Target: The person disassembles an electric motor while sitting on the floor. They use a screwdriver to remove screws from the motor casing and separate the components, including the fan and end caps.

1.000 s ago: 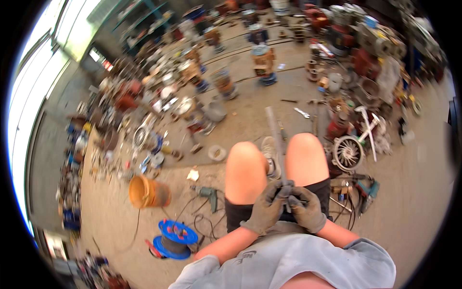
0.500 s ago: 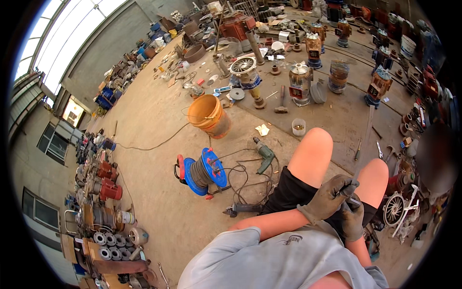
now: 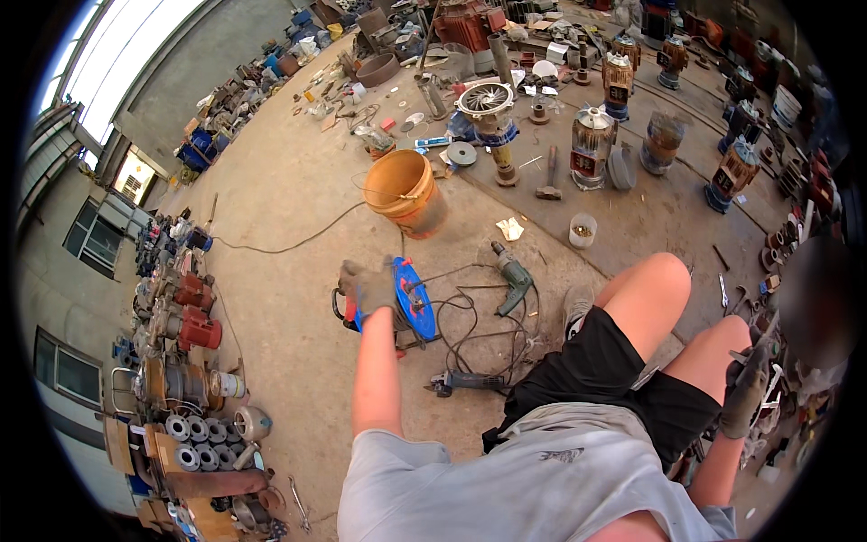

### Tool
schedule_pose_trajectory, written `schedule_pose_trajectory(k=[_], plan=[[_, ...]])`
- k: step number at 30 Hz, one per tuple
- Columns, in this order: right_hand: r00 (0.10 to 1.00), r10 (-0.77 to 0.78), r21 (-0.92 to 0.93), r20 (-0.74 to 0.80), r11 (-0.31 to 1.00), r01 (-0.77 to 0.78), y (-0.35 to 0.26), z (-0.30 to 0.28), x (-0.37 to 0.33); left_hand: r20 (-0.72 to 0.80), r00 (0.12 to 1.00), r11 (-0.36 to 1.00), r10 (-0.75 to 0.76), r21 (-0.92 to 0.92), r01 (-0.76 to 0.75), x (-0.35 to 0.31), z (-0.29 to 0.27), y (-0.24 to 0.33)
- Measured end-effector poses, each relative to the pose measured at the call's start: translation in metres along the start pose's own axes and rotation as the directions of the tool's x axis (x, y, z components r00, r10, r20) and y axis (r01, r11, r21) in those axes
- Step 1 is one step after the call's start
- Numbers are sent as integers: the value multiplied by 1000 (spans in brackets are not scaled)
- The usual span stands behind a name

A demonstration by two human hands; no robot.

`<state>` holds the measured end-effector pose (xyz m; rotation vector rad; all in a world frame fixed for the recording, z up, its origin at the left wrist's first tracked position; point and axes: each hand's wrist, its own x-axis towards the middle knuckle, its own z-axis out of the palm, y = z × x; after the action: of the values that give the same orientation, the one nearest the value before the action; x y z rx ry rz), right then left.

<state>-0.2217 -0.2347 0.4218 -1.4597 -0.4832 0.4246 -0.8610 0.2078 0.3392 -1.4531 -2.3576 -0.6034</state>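
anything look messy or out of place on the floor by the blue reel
Yes. Black cables lie in a loose tangle beside the blue cable reel that the gloved left hand reaches. A drill and an angle grinder lie on their sides among them.

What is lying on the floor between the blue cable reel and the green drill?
In the head view, loose black cable lies in loops between the blue cable reel and the green drill. The gloved left hand rests on the reel.
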Motion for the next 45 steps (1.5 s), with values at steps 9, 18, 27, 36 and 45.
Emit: schedule_pose_trajectory(k=[9, 18, 27, 36, 45], plan=[[929, -365, -534, -57, 798, 281, 1, -138, 24, 521, 827, 952, -213, -78, 295, 34, 109, -104], [867, -497, -751, 26, 563, 345, 22, -139, 64, 508, 855, 993, -109, 9, 121, 44, 113, -120], [908, -419, -651, -3, 690, 316, 39, 5, 180, 327, 775, 840, 540, -149, -523, -18, 97, 121], [951, 197, -296, -238, 918, -264, 104, 133, 327, 753, 638, 969, 163, -245, 40, 24, 363, 320], [999, -21, -857, -32, 515, -16, 172, 161, 352, 896, 425, 317, -128, -369, 874, 124, 632, 397]])
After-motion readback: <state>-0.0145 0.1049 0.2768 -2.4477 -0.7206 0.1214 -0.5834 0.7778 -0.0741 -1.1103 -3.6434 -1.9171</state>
